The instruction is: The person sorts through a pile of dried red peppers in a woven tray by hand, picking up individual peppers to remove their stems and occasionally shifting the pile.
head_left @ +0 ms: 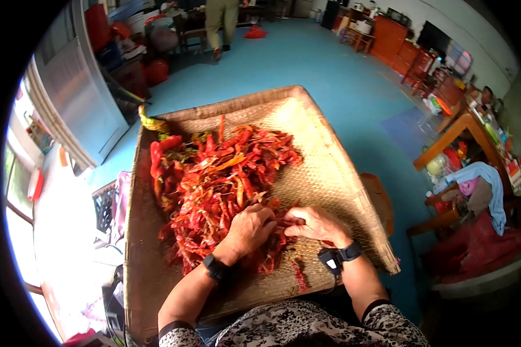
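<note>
Left hand [250, 226] and right hand [318, 222] meet over the lower right edge of a heap of red peppers [214, 188]. The left hand lies back uppermost on the heap, its fingers curled inward; whether it grips a pepper cannot be told, as the fingertips are hidden. The right hand, just beside it, is narrowed, thumb and fingers drawn close together at the heap's edge; red shows at the fingertips, but a hold cannot be confirmed.

The bulk of the heap extends forward and to the left of both hands, shrivelled and tangled, with a few orange and yellowish pods among the red. A small separate cluster [300, 274] of red pieces lies nearer the body, below the right hand, amid pale yellow crumbs [295, 253].

A dark wristband [216, 267] encircles the left wrist; a strapped device [333, 260] with a white patch sits on the right.

The peppers rest in a shallow woven tray [324, 168] with raised sides, bare along its right part. A yellow-green object [151, 120] lies at its far left corner. Beyond extend a blue floor [330, 63], a standing person [221, 23] and, to the right, a chair draped with a light-blue cloth [485, 182].
</note>
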{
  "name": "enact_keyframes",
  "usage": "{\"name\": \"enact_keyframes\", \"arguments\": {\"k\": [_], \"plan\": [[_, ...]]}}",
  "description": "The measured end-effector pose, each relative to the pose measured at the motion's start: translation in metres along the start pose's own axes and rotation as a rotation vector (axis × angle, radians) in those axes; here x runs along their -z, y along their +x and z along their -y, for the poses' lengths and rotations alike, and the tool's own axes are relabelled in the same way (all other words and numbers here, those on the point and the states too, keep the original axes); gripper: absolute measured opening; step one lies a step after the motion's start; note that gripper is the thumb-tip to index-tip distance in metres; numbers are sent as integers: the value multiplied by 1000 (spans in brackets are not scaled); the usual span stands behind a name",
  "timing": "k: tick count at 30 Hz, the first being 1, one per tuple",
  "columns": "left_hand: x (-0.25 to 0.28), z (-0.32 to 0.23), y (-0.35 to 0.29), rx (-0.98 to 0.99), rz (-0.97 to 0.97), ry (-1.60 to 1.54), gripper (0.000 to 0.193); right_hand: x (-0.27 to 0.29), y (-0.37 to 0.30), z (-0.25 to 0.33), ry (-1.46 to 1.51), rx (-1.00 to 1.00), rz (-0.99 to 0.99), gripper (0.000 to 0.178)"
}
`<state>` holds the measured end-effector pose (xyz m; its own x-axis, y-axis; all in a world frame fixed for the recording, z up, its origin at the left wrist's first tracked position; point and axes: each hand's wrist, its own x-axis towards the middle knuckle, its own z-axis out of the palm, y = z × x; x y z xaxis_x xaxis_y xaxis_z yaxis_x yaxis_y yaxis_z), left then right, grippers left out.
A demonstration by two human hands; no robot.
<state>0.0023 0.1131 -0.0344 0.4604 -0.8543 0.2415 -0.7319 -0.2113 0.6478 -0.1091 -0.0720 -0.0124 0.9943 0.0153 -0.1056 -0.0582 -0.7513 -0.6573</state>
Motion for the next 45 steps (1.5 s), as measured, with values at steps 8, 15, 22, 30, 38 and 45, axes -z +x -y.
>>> {"name": "enact_keyframes", "arguments": {"k": [8,15,22,30,38,45], "plan": [[2,18,4,145,20,-365,17,4,-2,-25,146,49,-38,16],[12,25,7,252,72,-436,18,22,2,-42,1152,129,-528,15],[7,28,8,272,67,-678,40,35,-3,-62,1914,485,-700,47],[17,-13,11,208,9,-1012,23,-16,8,-10,563,161,-219,43],[3,-18,13,189,-107,-1260,26,-17,9,-5,369,175,-284,29],[7,-1,3,357,-196,-1116,30,20,-4,-31,1112,126,-683,22]]}}
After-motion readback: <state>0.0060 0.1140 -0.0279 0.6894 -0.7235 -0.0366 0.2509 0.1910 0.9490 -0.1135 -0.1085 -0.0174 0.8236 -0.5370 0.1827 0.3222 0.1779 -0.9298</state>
